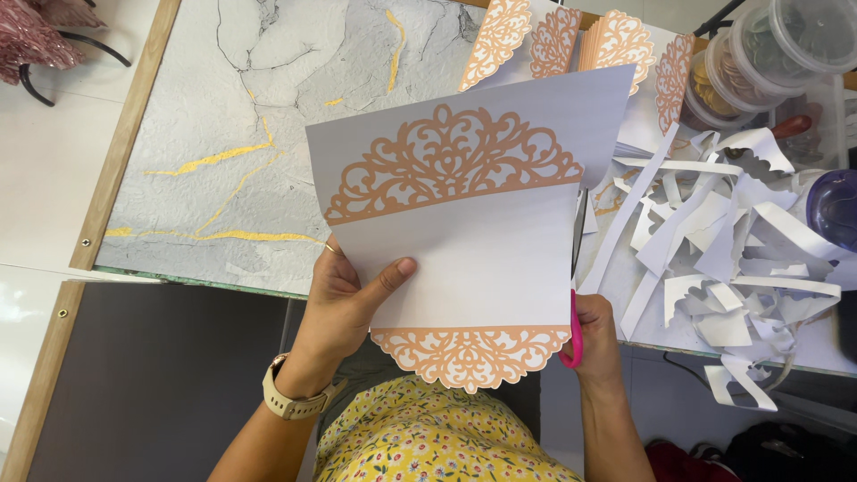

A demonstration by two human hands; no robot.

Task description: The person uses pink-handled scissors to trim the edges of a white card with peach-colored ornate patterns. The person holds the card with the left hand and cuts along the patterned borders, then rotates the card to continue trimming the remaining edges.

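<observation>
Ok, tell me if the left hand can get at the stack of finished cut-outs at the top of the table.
Probably not as things stand: the left hand is gripping the printed sheet, and that sheet lies between it and the stack of cut-outs. It would need to let go first.

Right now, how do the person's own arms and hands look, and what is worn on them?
Both forearms are bare, without sleeves. The left hand has a beige wristwatch at the wrist and a thin ring on one finger. The right hand wears nothing visible.
</observation>
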